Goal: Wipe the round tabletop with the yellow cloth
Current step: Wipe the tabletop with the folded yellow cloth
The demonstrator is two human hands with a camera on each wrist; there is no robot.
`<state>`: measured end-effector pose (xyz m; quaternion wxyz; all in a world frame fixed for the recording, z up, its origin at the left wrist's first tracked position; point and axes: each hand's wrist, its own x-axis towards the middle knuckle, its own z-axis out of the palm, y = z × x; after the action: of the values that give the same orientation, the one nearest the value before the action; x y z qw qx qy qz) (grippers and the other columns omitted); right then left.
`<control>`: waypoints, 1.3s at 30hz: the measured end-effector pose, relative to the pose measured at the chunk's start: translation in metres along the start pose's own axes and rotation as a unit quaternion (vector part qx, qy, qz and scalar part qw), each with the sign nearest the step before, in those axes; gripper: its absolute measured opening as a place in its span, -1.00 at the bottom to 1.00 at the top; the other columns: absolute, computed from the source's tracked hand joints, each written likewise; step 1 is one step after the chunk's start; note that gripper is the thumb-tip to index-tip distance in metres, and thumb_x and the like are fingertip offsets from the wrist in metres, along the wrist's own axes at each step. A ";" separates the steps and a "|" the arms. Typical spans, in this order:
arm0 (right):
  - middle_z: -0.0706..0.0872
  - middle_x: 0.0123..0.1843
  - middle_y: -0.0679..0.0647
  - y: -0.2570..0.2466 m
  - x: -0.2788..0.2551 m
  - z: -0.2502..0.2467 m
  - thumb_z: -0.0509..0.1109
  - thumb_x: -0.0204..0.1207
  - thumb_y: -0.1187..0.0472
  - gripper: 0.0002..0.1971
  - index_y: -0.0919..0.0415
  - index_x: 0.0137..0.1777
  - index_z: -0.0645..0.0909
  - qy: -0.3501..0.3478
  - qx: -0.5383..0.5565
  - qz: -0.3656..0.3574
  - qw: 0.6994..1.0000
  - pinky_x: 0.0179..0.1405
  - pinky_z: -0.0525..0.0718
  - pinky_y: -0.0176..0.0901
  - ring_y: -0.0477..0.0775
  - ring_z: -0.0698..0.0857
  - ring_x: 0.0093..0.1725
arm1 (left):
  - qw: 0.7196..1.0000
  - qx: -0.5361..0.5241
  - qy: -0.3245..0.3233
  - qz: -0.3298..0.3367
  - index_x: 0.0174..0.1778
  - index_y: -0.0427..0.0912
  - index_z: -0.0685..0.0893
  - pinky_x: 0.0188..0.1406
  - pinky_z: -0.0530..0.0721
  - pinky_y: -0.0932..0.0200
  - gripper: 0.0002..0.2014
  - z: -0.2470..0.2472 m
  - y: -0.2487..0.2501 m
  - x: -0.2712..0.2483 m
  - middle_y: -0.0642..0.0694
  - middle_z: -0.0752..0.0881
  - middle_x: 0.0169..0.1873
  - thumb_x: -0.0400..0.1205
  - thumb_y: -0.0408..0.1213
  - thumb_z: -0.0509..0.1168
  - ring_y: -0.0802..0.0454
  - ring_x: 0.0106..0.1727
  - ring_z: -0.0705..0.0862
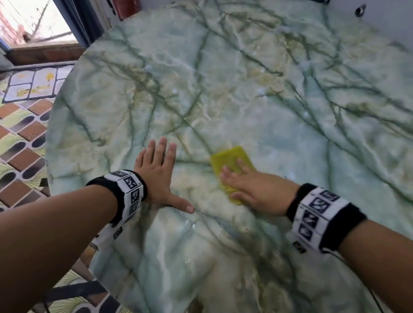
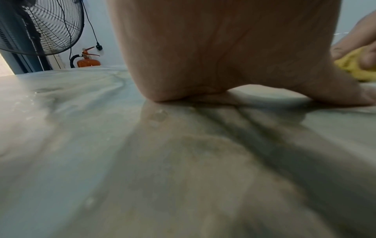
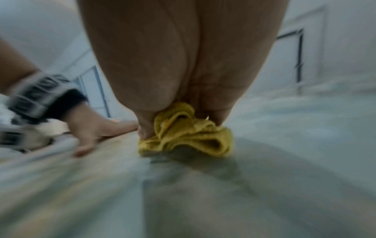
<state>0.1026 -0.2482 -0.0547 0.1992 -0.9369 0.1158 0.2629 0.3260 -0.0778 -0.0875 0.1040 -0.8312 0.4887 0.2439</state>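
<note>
Two hands of mine lie on the round worktop (image 1: 257,88), a glossy slab patterned like pale green marble with dark branching veins and a wet sheen. My left hand (image 1: 157,172) is spread flat, its fingers (image 1: 161,146) straight and splayed, the thumb pointing toward my right hand, and it holds nothing. My right hand (image 1: 252,190) presses down on the yellow cloth (image 1: 231,160), a soft, nubbly rag; its flat corner sticks out beyond my fingertips, while its near edge bunches in folds under my palm, the thumb tucked against it. The cloth sits just beside my left thumb, not touching it. Off past my left fingers, beyond the worktop's edge, stand a wire-caged fan (image 2: 46,27) and an orange fire extinguisher (image 2: 88,60) against a pale wall. Brown and black patterned floor tiles (image 1: 15,141) show beside my left wrist.
</note>
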 end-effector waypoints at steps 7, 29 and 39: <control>-0.11 0.73 0.16 0.043 0.034 -0.065 -0.08 0.79 0.12 -0.49 0.26 0.69 0.04 0.074 0.012 0.198 0.977 0.63 -0.07 0.25 0.40 -0.12 0.68 | 1.000 0.002 -0.008 -0.008 0.70 -0.04 -0.61 0.77 -0.31 -0.32 0.77 -0.002 0.002 -0.001 -0.17 -0.59 0.71 -0.21 0.93 0.07 -0.29 0.74 -0.52; -0.04 0.73 0.16 -0.032 0.080 -0.047 0.09 0.71 0.02 -0.44 0.05 0.68 0.07 0.089 0.015 0.061 0.994 0.61 0.14 0.28 0.40 -0.01 0.68 | 1.000 -0.002 -0.020 -0.003 0.56 0.00 -0.76 0.75 -0.36 -0.33 0.73 -0.003 0.002 -0.002 -0.17 -0.67 0.66 -0.19 0.93 0.10 -0.30 0.68 -0.63; 0.01 0.71 0.22 0.021 0.101 -0.104 -0.02 0.76 0.17 -0.54 0.23 0.63 0.19 0.046 -0.080 0.142 0.985 0.62 -0.03 0.30 0.40 0.03 0.66 | 1.000 -0.008 -0.014 0.008 0.66 -0.06 -0.67 0.70 -0.46 -0.27 0.73 -0.003 0.001 -0.003 -0.18 -0.67 0.65 -0.09 0.90 0.17 -0.29 0.66 -0.66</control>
<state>0.2272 -0.3237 -0.0342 0.0781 -0.9350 0.2355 0.2532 0.3251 -0.0774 -0.0832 0.1027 -0.8242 0.4923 0.2605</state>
